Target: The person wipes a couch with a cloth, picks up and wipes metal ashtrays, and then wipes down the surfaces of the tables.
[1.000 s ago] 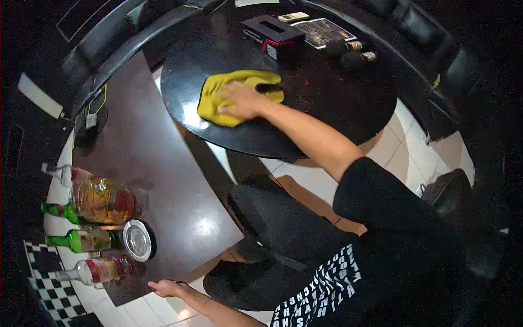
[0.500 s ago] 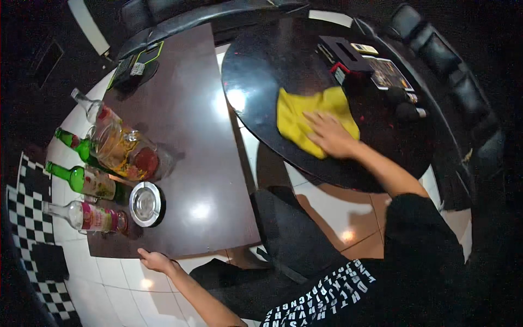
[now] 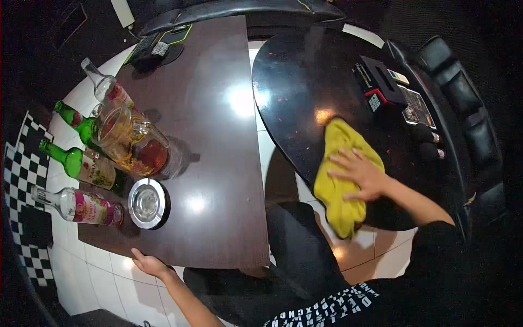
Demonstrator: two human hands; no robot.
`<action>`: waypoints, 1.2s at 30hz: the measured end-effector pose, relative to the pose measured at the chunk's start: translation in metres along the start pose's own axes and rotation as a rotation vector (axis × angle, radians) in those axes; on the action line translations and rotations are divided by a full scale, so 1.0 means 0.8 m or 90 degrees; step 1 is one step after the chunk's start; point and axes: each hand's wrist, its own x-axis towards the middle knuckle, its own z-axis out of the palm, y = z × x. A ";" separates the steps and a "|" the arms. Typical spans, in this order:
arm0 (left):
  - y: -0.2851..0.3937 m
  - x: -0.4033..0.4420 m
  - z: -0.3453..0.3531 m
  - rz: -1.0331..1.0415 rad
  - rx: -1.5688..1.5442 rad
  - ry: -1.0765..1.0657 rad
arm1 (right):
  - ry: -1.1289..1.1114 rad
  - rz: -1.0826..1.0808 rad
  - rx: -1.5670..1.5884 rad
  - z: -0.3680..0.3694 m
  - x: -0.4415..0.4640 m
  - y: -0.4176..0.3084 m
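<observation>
My right hand [image 3: 357, 174] lies with spread fingers on a yellow cloth [image 3: 343, 136], pressing it against the dark round-edged table [image 3: 291, 71]. The cloth is bunched, and its near end hangs over that table's front edge. At the near edge of the brown table [image 3: 218, 152], my left hand [image 3: 151, 265] is closed on the rim; some of its fingers are hidden. Closest to it on the tabletop are a metal-rimmed ashtray [image 3: 147, 204] and a clear bottle with a pink label [image 3: 90, 208].
Beside the ashtray stand a glass pitcher [image 3: 133, 144] with some reddish liquid, two green bottles [image 3: 73, 161] and another clear bottle [image 3: 109, 87]. A black box [image 3: 381, 82], a tablet-like item [image 3: 418, 106] and two microphones [image 3: 427, 141] lie on the dark table. Small red specks dot its surface.
My right hand has drawn the cloth toward me, and it now reaches over the table's edge, more bunched than before. My left hand stays at the brown table's rim. The view has shifted.
</observation>
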 end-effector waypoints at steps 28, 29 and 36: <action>-0.007 0.011 -0.010 -0.011 0.048 -0.009 | 0.358 0.186 0.018 -0.036 0.459 0.161; -0.004 0.007 -0.007 -0.018 0.041 -0.012 | 0.372 0.171 0.014 -0.032 0.449 0.152; -0.009 0.008 -0.008 -0.001 0.016 -0.035 | 0.457 0.010 0.018 -0.007 0.352 0.067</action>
